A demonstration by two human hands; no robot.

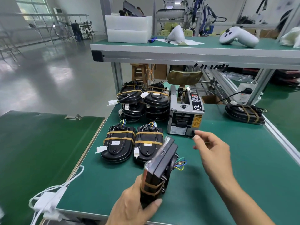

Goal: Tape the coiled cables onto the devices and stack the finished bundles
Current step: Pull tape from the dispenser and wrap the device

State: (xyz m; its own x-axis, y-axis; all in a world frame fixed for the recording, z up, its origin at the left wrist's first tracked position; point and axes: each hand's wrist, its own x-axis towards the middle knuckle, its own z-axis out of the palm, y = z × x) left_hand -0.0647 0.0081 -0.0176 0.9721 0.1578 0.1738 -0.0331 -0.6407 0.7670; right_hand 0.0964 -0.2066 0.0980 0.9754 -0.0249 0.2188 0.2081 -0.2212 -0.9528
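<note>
My left hand [134, 207] grips a black device [159, 168] on edge above the green mat, brown tape around its lower part and coloured wires sticking out to the right. My right hand [211, 150] hovers just in front of the tape dispenser [185, 114], fingers loosely curled, holding nothing that I can make out. Two taped bundles [118, 145] [148, 144] lie side by side on the mat to the left of the held device. Behind them stand two stacks of finished bundles [131, 101] [156, 101].
Another taped bundle [245, 113] lies at the table's right edge near a power strip [246, 93]. White cables [48, 198] hang over the near left corner. A raised shelf [194, 51] carries foam boxes and white parts. A second green table [40, 143] stands on the left.
</note>
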